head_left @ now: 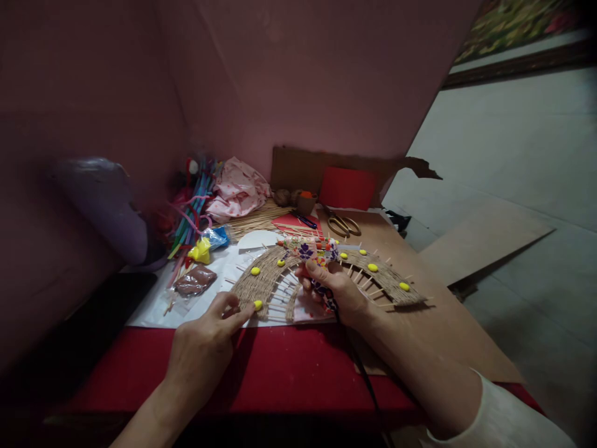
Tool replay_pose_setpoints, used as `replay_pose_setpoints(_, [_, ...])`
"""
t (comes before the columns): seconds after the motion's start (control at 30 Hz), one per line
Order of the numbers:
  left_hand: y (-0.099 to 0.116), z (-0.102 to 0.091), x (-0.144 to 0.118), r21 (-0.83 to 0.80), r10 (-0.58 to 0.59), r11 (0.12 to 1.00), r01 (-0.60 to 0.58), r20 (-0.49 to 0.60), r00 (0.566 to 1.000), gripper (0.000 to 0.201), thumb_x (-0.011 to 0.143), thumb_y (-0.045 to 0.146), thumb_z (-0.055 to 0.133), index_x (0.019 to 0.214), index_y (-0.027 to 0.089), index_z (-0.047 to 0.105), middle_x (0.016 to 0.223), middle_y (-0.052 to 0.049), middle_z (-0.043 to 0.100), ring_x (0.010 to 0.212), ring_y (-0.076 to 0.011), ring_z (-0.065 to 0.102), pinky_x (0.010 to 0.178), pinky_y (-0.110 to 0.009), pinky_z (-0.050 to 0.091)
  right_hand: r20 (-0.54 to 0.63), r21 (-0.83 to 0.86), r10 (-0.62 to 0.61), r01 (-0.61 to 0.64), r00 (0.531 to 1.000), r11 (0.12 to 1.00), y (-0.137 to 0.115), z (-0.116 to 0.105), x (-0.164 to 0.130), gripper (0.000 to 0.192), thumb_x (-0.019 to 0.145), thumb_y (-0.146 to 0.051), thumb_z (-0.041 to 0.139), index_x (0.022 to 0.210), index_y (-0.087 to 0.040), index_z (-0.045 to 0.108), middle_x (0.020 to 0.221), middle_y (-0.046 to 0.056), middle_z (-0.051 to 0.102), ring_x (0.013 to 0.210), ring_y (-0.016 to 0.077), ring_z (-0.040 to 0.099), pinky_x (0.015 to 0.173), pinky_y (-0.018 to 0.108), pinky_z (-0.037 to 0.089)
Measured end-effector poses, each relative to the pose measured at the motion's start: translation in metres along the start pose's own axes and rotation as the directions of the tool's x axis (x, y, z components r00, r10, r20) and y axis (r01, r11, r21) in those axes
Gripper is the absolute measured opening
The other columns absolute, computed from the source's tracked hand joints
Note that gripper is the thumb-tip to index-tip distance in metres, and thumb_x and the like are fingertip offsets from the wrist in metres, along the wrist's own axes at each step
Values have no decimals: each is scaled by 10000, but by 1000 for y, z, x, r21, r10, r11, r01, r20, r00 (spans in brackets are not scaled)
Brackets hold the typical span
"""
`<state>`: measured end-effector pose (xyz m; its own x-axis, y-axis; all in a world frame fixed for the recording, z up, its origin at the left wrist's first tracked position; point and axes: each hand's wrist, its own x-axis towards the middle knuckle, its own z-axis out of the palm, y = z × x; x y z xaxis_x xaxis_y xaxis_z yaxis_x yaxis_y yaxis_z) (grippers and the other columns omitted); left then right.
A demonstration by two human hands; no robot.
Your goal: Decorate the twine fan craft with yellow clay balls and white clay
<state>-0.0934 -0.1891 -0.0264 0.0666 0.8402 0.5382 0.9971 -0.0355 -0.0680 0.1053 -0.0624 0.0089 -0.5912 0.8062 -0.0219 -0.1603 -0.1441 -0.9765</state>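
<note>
Woven straw makes up the arch (280,274) lying on the white sheet (219,286), with thin sticks poking out along both its curved edges and yellow buttons (372,267) dotted over it. At its near left end the left hand (205,348) lies with fingers loosely together, the forefinger stretched out so its tip touches one yellow button (258,305) right at the arch's edge. The right hand (338,292) is closed around the grip of a patterned glue gun (310,250), held over the middle of the arch with its nozzle pointing left; its black cord (359,367) trails back across the red cloth (280,373) toward the person. The right end of the arch reaches out over bare cardboard (443,323), where open room stretches to the board's right edge and the pale floor beyond. Behind the arch the space is crowded: scissors (342,224), a bundle of sticks (256,221), a white disc (259,239), coloured pipe cleaners (191,211) and a crumpled pink bag (237,190) against the pink wall. A brown packet (196,281) lies near the sheet's left edge.
</note>
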Motion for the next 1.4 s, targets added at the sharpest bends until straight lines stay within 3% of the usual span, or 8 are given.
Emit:
replay_pose_setpoints(0.13, [3, -1, 3, -2, -11, 1000, 11, -37, 999, 481, 787, 27, 423, 1043, 328, 697, 931, -35, 656, 494, -97, 555, 407, -187, 346, -7, -2, -13, 13, 1000, 1000, 0, 0, 0, 391, 711, -534, 654, 786, -151, 628, 580, -32, 486, 398, 46, 378, 324, 173, 255])
replay_pose_setpoints(0.3, [8, -4, 8, 78, -6, 997, 1, 69, 998, 547, 790, 17, 390, 1094, 380, 663, 891, -29, 631, 390, -71, 413, 372, -197, 245, -9, 11, 10, -10, 1000, 1000, -1, 1, -1, 389, 713, -535, 652, 793, -155, 627, 579, -39, 483, 383, 45, 377, 314, 170, 242])
replay_pose_setpoints(0.57, [8, -3, 10, 42, -58, 998, 52, 159, 986, 562, 798, 24, 378, 1092, 420, 648, 942, -19, 617, 412, -72, 416, 397, -204, 222, -13, -11, -9, 9, 1000, 1000, -1, 1, 0, 395, 703, -541, 658, 781, -155, 628, 582, -33, 493, 396, 48, 382, 328, 180, 255])
replay_pose_setpoints(0.67, [6, -4, 12, -5, -81, 997, 83, 166, 983, 567, 802, 24, 372, 1102, 424, 638, 982, -11, 618, 444, -83, 456, 407, -208, 234, -10, -3, -3, 3, 1000, 1000, 0, 0, 0, 385, 704, -536, 662, 778, -159, 631, 587, -29, 495, 390, 48, 374, 322, 187, 244])
replay_pose_setpoints(0.77, [0, -6, 17, -115, -114, 985, 132, 148, 982, 455, 834, 77, 396, 1085, 351, 658, 999, -25, 622, 573, -109, 545, 464, -210, 311, -9, 0, -2, 2, 1000, 1000, -1, 1, 0, 388, 701, -537, 664, 775, -157, 638, 588, -29, 490, 393, 48, 380, 321, 184, 245])
replay_pose_setpoints(0.93, [-11, -3, 32, -345, -22, 934, 99, 221, 975, 287, 857, 198, 465, 942, 312, 714, 886, -19, 621, 665, -119, 572, 589, -223, 392, -8, 11, 4, -4, 1000, 1000, -2, 2, -1, 393, 695, -540, 663, 771, -155, 634, 566, -38, 477, 386, 50, 368, 311, 179, 248])
replay_pose_setpoints(1.13, [-14, 2, 43, -413, 38, 904, 112, 339, 940, 247, 830, 212, 512, 860, 332, 726, 860, -6, 614, 675, -127, 572, 618, -237, 390, -14, -10, -7, 7, 1000, 1000, -2, 2, -2, 401, 700, -544, 659, 778, -151, 643, 575, -31, 483, 396, 50, 380, 323, 183, 243])
replay_pose_setpoints(1.4, [-16, 4, 43, -492, 57, 862, 124, 337, 940, 222, 843, 250, 505, 856, 294, 722, 874, -19, 605, 692, -129, 560, 634, -245, 387, -9, -21, -19, 18, 1000, 1000, 0, 0, 0, 417, 707, -544, 652, 788, -136, 635, 573, -37, 485, 393, 46, 382, 340, 182, 242])
